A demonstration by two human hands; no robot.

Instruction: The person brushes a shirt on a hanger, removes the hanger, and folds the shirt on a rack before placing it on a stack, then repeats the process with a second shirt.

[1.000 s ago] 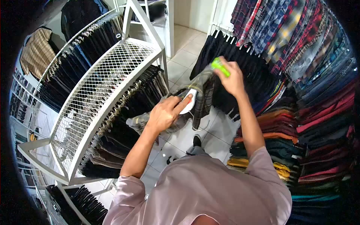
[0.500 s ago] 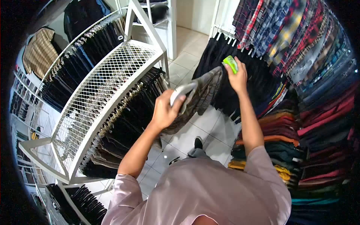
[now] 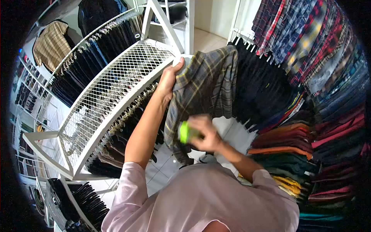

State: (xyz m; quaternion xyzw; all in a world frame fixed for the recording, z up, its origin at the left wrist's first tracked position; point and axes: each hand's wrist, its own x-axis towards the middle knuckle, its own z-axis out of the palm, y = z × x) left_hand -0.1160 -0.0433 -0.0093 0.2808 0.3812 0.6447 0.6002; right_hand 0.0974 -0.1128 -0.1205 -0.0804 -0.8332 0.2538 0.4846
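Note:
My left hand [image 3: 171, 77] is closed at the collar end of a grey plaid shirt [image 3: 205, 81] with yellow lines, holding it up beside the white rack. A white piece [image 3: 187, 58] shows at the collar, next to my thumb. My right hand [image 3: 203, 133], blurred by motion, grips a small bright green object [image 3: 184, 132] whose kind I cannot tell. That hand overlaps the lower part of the shirt. The shirt's sleeve hangs down in front of my body.
A curved white mesh-topped rack [image 3: 112, 87] with hanging trousers stands on the left. Black trousers [image 3: 255, 83] hang ahead. Plaid shirts [image 3: 305, 34] and folded coloured clothes [image 3: 284, 139] line the right side. White floor tiles [image 3: 156, 168] show below.
My left hand has moved up with the shirt, which now hangs spread out. My right hand has come down and left with the green object, in front of the shirt.

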